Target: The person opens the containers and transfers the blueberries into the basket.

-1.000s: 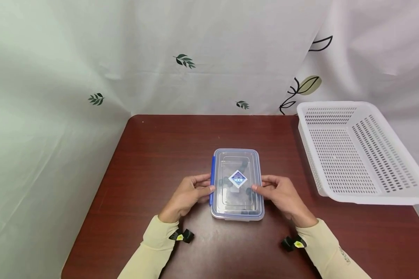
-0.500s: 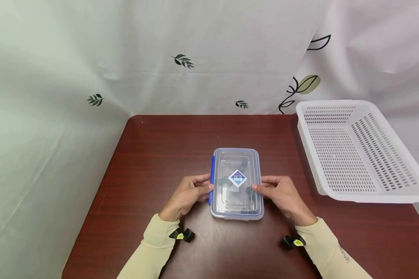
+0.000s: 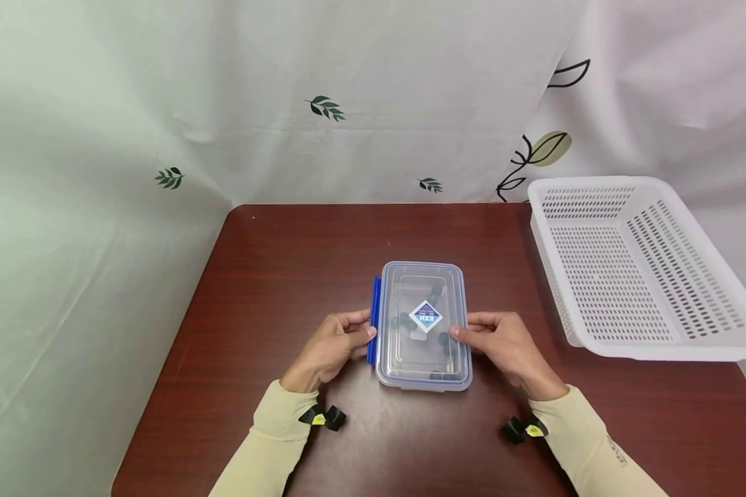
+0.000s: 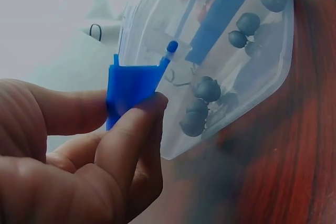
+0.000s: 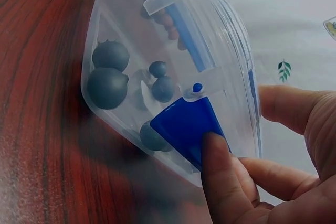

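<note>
A clear plastic food container with a lid, a diamond label and blue side latches stands on the table. Its left latch sticks out from the lid's edge, pinched between the thumb and fingers of my left hand. At the opposite side, my right hand grips the container's edge. Its thumb rests at the lid's rim, while the fingers touch the right latch, which angles outward below the lid. Several dark round berry-like pieces lie inside. The far fingers of both hands are partly hidden.
A white perforated plastic basket stands at the right of the dark red wooden table. Pale cloth with leaf prints hangs behind the table and along its left side.
The left latch has swung outward from the lid, and my left hand has shifted slightly left with it. My right hand stays at the container's right side.
</note>
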A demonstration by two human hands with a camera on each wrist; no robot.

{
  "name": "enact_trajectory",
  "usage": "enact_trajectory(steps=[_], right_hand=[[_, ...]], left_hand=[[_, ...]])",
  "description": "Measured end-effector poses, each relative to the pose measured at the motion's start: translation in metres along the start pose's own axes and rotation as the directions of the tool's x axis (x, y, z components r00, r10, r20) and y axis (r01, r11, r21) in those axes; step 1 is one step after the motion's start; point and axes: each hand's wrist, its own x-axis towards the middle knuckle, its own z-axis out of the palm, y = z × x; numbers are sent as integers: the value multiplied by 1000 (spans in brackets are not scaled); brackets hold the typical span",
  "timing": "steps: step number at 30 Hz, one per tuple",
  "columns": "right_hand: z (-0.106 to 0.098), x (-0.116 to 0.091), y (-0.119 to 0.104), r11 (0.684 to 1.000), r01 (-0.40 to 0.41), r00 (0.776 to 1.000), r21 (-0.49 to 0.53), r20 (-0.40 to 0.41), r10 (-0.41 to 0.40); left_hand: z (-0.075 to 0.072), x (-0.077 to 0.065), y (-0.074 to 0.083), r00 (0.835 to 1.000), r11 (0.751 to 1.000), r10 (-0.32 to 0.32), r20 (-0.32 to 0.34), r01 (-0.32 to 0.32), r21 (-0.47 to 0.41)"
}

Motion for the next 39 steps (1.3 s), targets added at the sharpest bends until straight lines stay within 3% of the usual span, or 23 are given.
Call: enact_trajectory(steps=[5, 19, 28, 35, 39], right_hand=[[-1, 1, 1, 1000, 0, 1000, 5, 5, 0], [1, 0, -4, 1000, 0, 1000, -22, 7, 0], [0, 1, -4, 997, -11, 1000, -72, -3, 11], [1, -1, -6, 997, 2, 1000, -75, -1, -2], [3, -3, -7, 992, 28, 999, -121, -13, -30]], left_hand=[[-2, 0, 0, 1000, 1000, 4, 28, -3, -16], [-6, -5, 0, 999, 999, -42, 6, 42, -8], [-9, -4, -3, 997, 997, -44, -69, 48, 66], [-9, -3, -4, 990, 998, -10, -142, 19, 62], [-4, -5, -1, 981, 993, 21, -191, 2, 118]])
